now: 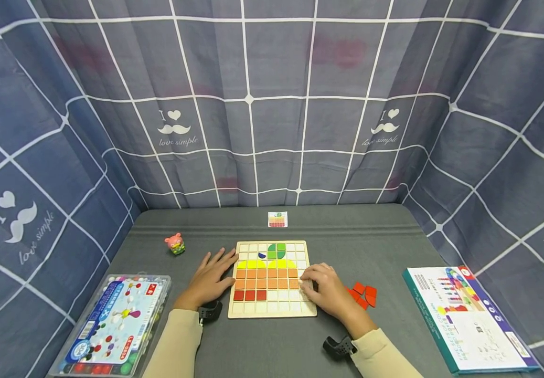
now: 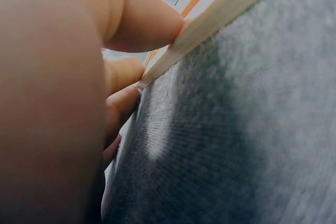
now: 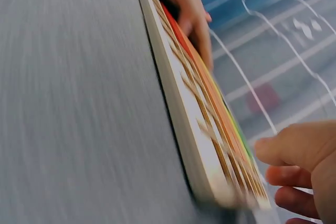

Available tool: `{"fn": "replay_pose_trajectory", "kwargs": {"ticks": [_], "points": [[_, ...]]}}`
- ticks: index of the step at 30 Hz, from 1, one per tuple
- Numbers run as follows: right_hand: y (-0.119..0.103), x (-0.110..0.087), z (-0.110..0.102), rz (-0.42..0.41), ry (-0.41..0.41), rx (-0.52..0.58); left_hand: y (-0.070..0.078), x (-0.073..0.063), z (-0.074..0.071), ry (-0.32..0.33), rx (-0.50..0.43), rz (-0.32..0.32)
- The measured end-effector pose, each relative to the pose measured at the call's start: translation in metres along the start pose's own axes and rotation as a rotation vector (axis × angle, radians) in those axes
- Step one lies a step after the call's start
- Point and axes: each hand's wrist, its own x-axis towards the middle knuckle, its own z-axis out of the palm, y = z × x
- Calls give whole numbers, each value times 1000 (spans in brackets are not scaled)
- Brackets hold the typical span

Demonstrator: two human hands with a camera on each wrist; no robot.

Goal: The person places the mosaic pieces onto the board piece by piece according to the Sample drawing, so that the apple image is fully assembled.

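In the head view a square wooden grid board (image 1: 272, 312) lies in the middle of the table. Green pieces (image 1: 276, 251) and a small dark blue piece (image 1: 262, 255) sit near its top, above a yellow row (image 1: 262, 264), rows of orange squares (image 1: 267, 278) and several red squares (image 1: 250, 295) at lower left. My left hand (image 1: 209, 281) touches the board's left edge, fingers spread. Over the right edge is my right hand (image 1: 327, 290), fingers bent; the right wrist view shows nothing between thumb (image 3: 278, 148) and fingers. Several loose orange-red tiles (image 1: 370, 295) lie just right of it.
A small picture card (image 1: 278, 219) lies behind the board. Toward the back left stands a pink pig figure (image 1: 175, 243). A clear plastic case (image 1: 116, 320) occupies the front left, and a flat box (image 1: 470, 320) the front right. Grid-patterned curtains (image 1: 272, 126) enclose the table.
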Motion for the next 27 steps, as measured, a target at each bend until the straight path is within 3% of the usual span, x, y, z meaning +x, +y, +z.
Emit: {"fn": "replay_pose_trajectory", "kwargs": {"ticks": [6,16,20,27], "points": [[25,-25,-29,121,-105,-45,0,-2,0,-4,3,-5],[41,-54,-57,158,-193,-5,0,-2,1,9,2,2],[41,-61,-59,132,-181,-3,1,-2,1,5,8,6],[40,-65,-57,34,-82,2,0,-1,0,7,10,5]]}}
